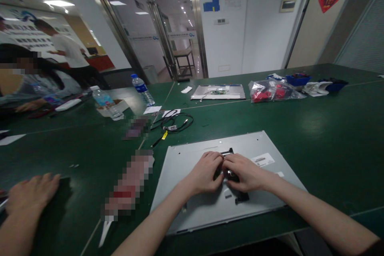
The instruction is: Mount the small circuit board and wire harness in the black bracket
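A flat grey metal panel (192,212), like the back of a display screen, lies in front of me. My left hand (207,172) and my right hand (244,173) meet over its middle, fingers curled and fingertips nearly touching. Beneath the right fingers shows a small dark shiny part (231,175), whose kind I cannot make out; the left fingertips hide what is under them. A black strip (228,152) sticks out above the hands and a black bracket-like piece (242,198) below. Near the right wrist is a white label (263,159) on the panel.
On the green table (330,136) lie a coiled black cable (183,128), a second panel (234,92), a plastic bag with red things (270,91) and blue trays (298,80). Bottles (144,91) stand left. Another person's hand (33,196) rests at far left.
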`<state>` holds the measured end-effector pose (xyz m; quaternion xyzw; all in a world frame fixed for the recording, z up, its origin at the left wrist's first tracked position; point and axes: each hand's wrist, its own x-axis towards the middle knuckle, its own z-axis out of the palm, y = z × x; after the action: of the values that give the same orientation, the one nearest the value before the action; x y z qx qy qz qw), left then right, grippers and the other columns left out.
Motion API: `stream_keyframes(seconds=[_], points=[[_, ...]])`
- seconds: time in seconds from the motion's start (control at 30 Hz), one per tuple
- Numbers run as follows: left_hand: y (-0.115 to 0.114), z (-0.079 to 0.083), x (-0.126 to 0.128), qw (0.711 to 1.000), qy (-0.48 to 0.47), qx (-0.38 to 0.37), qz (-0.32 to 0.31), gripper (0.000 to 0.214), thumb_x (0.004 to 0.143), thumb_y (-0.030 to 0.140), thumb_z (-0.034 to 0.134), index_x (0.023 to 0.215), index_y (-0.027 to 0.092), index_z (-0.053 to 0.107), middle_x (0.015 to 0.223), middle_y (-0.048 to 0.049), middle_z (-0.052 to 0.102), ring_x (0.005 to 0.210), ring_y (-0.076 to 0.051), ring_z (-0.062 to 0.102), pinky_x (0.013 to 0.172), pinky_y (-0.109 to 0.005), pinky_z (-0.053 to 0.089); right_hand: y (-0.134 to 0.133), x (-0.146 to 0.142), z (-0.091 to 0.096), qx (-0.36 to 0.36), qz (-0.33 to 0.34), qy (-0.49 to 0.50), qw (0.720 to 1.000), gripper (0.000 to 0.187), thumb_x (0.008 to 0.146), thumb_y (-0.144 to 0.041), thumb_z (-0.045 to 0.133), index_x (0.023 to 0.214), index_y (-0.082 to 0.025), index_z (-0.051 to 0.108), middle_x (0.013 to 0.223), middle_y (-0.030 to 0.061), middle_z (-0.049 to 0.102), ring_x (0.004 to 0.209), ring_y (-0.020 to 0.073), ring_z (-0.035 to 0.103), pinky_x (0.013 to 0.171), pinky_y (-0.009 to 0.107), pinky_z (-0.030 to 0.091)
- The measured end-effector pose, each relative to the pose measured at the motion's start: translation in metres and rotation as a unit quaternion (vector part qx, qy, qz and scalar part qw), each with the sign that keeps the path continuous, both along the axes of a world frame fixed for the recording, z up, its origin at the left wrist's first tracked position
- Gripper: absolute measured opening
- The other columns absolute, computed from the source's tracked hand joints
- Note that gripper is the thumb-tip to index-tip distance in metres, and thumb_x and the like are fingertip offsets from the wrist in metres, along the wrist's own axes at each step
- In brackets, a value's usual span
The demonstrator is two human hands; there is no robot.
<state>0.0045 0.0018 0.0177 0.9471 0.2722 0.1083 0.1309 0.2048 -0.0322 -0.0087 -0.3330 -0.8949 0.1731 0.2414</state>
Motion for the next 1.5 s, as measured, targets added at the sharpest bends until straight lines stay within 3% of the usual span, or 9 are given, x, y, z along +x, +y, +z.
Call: stream_keyframes(seconds=[0.37,0.57,1.0,1.23,1.37,1.5], points=[[0.002,-0.007,0.001,1.000,-0.014,-0.001,0.013,0.012,0.074,0.020,0.055,0.086,0.020,0.051,0.101,-0.0074,0.057,0.100,-0.026,0.053,0.094,-0.044,0.040,0.000,-0.001,-0.005,0.005,-0.041,-0.013,0.999,0.037,0.074,-0.029,0.062,0.107,-0.017,0.048,0.108,0.0117,0.055,0.100,0.0262,0.049,0.089,0.041,0.042],[0.003,-0.009,0.001,1.000,-0.020,-0.002,0.016,0.011,0.077,0.017,0.052,0.087,0.020,0.055,0.102,-0.0082,0.059,0.101,-0.026,0.054,0.095,-0.043,0.041,0.001,-0.001,-0.008,0.011,-0.038,-0.014,0.999,0.037,0.074,-0.029,0.063,0.106,-0.017,0.048,0.109,0.0121,0.054,0.101,0.0266,0.049,0.091,0.043,0.042],[0.002,-0.009,0.002,0.999,-0.040,-0.015,0.023,0.012,0.074,0.020,0.060,0.084,0.021,0.053,0.099,-0.0058,0.059,0.099,-0.025,0.054,0.096,-0.041,0.040,0.001,0.003,-0.004,0.011,-0.025,-0.011,1.000,0.038,0.075,-0.030,0.065,0.108,-0.016,0.051,0.109,0.0114,0.056,0.102,0.0272,0.050,0.091,0.042,0.043],[0.004,-0.013,0.002,0.998,-0.049,-0.023,0.030,0.011,0.073,0.019,0.062,0.082,0.021,0.055,0.096,-0.0060,0.060,0.096,-0.025,0.055,0.093,-0.041,0.041,0.001,0.002,0.000,-0.004,-0.032,-0.017,0.999,0.045,0.076,-0.047,0.070,0.104,-0.016,0.054,0.105,0.0112,0.058,0.099,0.0273,0.051,0.088,0.042,0.043],[0.004,-0.013,0.002,0.998,-0.050,-0.025,0.030,0.011,0.074,0.019,0.062,0.083,0.020,0.056,0.095,-0.0057,0.060,0.096,-0.024,0.055,0.093,-0.040,0.040,0.000,0.001,0.000,0.001,-0.034,-0.010,0.999,0.029,0.081,-0.034,0.064,0.102,-0.017,0.054,0.103,0.0099,0.058,0.098,0.0255,0.052,0.088,0.041,0.043],[0.004,-0.014,0.002,0.998,-0.051,-0.025,0.031,0.013,0.074,0.018,0.062,0.086,0.020,0.058,0.096,-0.0061,0.061,0.097,-0.024,0.056,0.093,-0.039,0.040,-0.001,-0.001,-0.002,0.009,-0.039,-0.002,0.999,0.026,0.078,-0.026,0.062,0.102,-0.018,0.053,0.105,0.0094,0.057,0.099,0.0249,0.051,0.089,0.040,0.043]])
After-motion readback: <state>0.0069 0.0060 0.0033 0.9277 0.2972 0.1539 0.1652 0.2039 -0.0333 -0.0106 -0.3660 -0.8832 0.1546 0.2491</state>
